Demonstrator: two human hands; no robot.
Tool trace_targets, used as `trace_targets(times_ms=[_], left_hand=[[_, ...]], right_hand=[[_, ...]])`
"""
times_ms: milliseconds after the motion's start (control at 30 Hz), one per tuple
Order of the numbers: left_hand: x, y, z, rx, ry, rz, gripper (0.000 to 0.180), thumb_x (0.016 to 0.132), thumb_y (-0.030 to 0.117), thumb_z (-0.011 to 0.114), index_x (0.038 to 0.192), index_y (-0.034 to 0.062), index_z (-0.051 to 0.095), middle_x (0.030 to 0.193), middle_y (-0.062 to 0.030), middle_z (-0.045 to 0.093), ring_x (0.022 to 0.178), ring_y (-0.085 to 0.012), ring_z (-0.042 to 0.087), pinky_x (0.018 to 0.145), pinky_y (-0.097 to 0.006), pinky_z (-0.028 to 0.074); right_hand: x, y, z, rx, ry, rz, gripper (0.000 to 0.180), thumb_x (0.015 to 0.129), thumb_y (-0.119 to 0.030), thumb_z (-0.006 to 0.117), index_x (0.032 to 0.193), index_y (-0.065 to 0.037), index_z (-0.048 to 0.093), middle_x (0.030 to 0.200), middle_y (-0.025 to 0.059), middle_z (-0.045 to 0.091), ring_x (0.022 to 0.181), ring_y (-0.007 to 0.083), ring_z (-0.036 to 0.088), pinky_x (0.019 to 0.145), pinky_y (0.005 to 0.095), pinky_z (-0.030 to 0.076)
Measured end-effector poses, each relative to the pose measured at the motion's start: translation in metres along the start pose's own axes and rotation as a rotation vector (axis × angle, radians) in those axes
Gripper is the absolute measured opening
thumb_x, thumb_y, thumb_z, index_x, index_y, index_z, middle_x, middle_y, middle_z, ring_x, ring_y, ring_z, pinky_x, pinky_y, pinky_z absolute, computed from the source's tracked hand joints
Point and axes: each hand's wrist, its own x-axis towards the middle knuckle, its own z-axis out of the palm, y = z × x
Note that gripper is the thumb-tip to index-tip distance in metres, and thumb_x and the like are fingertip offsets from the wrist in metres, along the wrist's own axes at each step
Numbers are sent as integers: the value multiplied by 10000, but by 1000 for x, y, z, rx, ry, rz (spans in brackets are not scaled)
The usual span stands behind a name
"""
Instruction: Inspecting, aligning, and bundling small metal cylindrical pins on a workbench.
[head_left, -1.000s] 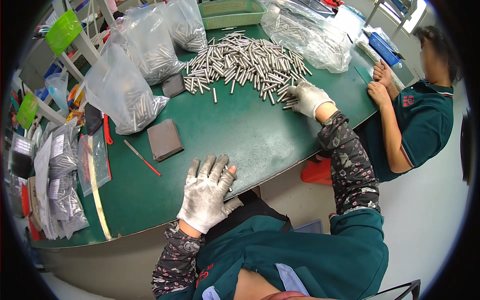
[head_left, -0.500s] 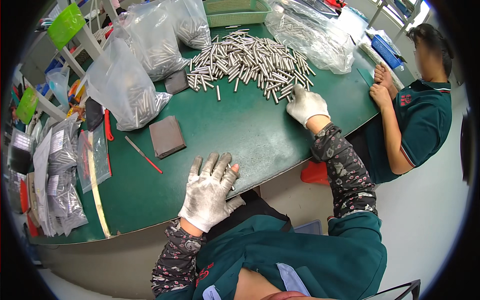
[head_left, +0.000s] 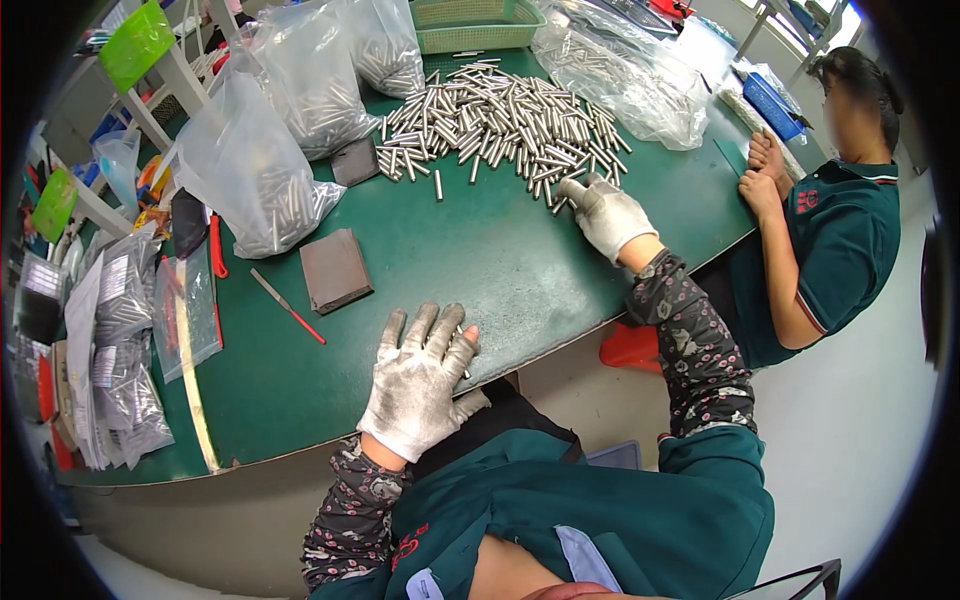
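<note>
A heap of short metal pins (head_left: 500, 120) is spread over the green table. At its near right edge is my right hand (head_left: 610, 218), in a white glove, with fingers stretched apart and the fingertips touching the outermost pins. No pin shows clearly gripped there. Closer to me, at the table's front edge, my left hand (head_left: 415, 385) lies flat in a soiled white glove, fingers spread. The ends of a metal pin (head_left: 467, 374) stick out beside and below its index finger, whose tip is bare; the rest of that pin is hidden.
Clear bags of pins (head_left: 275, 205) stand at the left and back. A grey-brown square block (head_left: 336, 270) and a red-handled file (head_left: 290, 308) lie left of centre. Behind the heap are a green basket (head_left: 475, 38) and a plastic bag (head_left: 640, 85). A co-worker (head_left: 835, 235) sits at right.
My right hand has shifted slightly left, and its fingers have stretched out from a more curled shape over the pins. My left hand stays in place.
</note>
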Motion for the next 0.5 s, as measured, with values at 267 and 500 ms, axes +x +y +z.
trace_targets(times_ms=[267, 500], left_hand=[[1, 1, -1, 18, -20, -13, 790, 551, 384, 826, 1233, 107, 541, 1343, -112, 485, 1265, -335, 427, 1080, -523, 286], [0, 1, -2, 8, -16, -7, 764, 571, 396, 813, 1229, 109, 551, 1345, -110, 486, 1269, -328, 428, 1087, -520, 282]], right_hand=[[35, -42, 14, -6, 51, 520, 568, 835, -565, 546, 1099, -64, 582, 1125, 190, 558, 1048, 340, 591, 822, 478, 502], [18, -40, 15, 102, 108, 294, 319, 843, -352, 584, 1080, -138, 588, 1082, 186, 554, 998, 351, 599, 803, 464, 516]])
